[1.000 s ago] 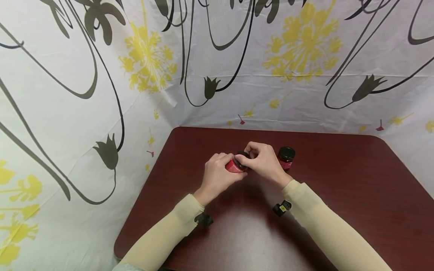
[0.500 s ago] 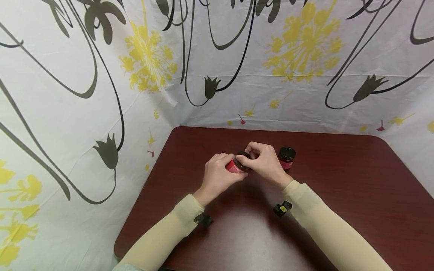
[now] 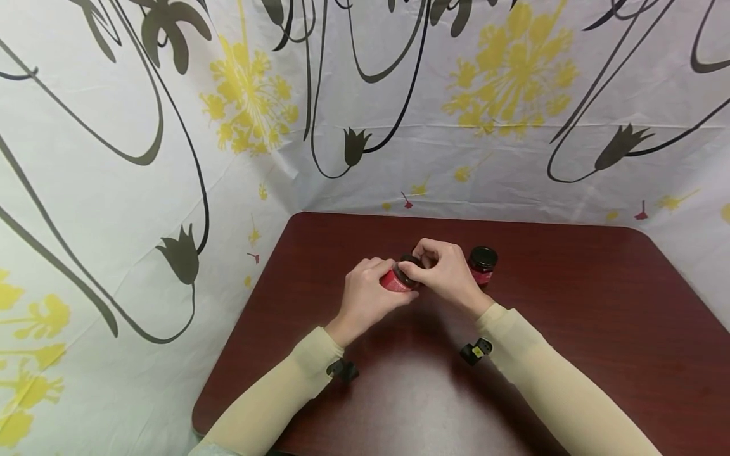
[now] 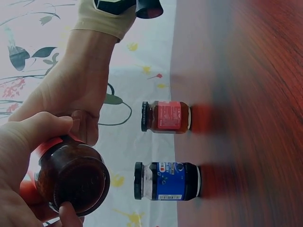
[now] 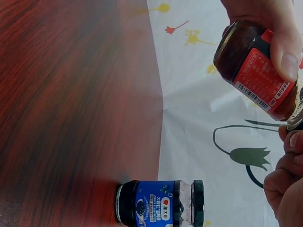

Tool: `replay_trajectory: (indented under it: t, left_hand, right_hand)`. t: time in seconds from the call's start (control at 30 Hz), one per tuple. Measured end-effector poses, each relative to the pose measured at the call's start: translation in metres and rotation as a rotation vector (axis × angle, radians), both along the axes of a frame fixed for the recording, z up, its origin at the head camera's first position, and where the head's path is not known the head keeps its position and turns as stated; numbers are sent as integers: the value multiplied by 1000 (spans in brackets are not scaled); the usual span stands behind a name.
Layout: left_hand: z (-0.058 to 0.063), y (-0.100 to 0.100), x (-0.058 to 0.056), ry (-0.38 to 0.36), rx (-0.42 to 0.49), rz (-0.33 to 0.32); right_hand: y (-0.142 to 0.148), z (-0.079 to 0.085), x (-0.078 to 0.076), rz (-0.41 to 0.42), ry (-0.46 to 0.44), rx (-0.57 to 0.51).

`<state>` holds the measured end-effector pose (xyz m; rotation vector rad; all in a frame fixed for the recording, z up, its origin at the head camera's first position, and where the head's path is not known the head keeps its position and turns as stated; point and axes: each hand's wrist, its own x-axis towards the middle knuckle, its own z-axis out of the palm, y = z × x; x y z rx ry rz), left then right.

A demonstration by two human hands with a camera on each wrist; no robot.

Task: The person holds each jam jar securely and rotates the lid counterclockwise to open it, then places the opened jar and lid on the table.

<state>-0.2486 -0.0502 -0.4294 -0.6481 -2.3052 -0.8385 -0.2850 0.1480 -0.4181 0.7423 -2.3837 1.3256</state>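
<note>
My left hand (image 3: 371,288) grips a glass jar (image 5: 258,71) with a red label and dark contents. The jar is held tilted above the table, and its round base faces the left wrist camera. At its top, my right hand (image 3: 445,272) has thumb and curled fingers on the dark lid (image 3: 405,273). In the right wrist view those fingers lie right at the lid's edge, mostly cut off by the frame. A second red-labelled jar (image 3: 481,266) with a black lid stands upright behind my right wrist. A blue-labelled jar (image 4: 170,181) also stands on the table, mostly hidden in the head view.
The dark red wooden table (image 3: 570,329) has rounded corners and a glossy reflection near its front. White fabric (image 3: 371,114) with yellow and grey flower prints hangs behind and to the left. Small black cameras (image 3: 476,350) are strapped at both wrists.
</note>
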Motion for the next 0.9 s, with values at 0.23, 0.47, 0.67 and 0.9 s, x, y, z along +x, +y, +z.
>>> replay_trajectory:
  t: [0.23, 0.47, 0.67, 0.9]
  left_hand:
    - [3, 0, 1, 7, 16, -9]
    - [3, -1, 2, -12, 12, -16]
    - [4, -2, 2, -19, 17, -29]
    - [7, -4, 3, -50, 13, -32]
  right_hand:
    - [1, 4, 2, 16, 15, -3]
    - [1, 2, 2, 25, 17, -5]
    - [0, 2, 2, 36, 14, -20]
    - [-1, 4, 3, 53, 13, -38]
